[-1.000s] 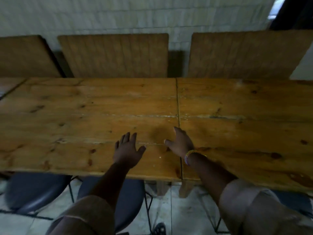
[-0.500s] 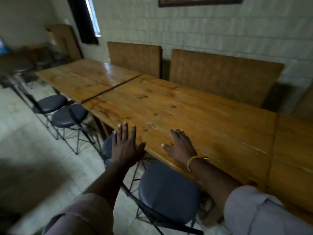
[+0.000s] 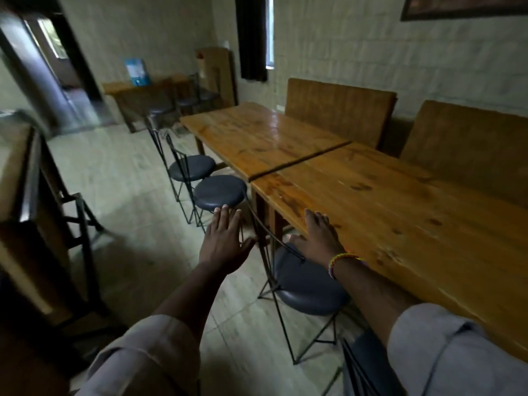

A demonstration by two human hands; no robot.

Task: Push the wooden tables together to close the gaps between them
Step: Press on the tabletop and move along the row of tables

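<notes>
A long wooden table [image 3: 400, 212] runs along the right side. A second wooden table [image 3: 257, 135] stands beyond it, with a narrow dark gap [image 3: 300, 162] between the two tops, wider at the near edge. My right hand [image 3: 318, 238] lies flat on the near table's front edge, fingers spread, a coloured band on the wrist. My left hand [image 3: 225, 241] hovers open in the air left of the table, above the floor, holding nothing.
Round dark stools [image 3: 310, 284] [image 3: 220, 192] [image 3: 193, 167] with wire frames stand along the tables' front side. Wooden bench backs [image 3: 340, 110] line the wall behind. A dark wooden piece of furniture [image 3: 25, 212] stands at the left. Tiled floor [image 3: 123, 195] lies between.
My view has swung left along the row of tables. My left hand has come off the tabletop and now hangs over the floor. My right hand stays on the near table's edge.
</notes>
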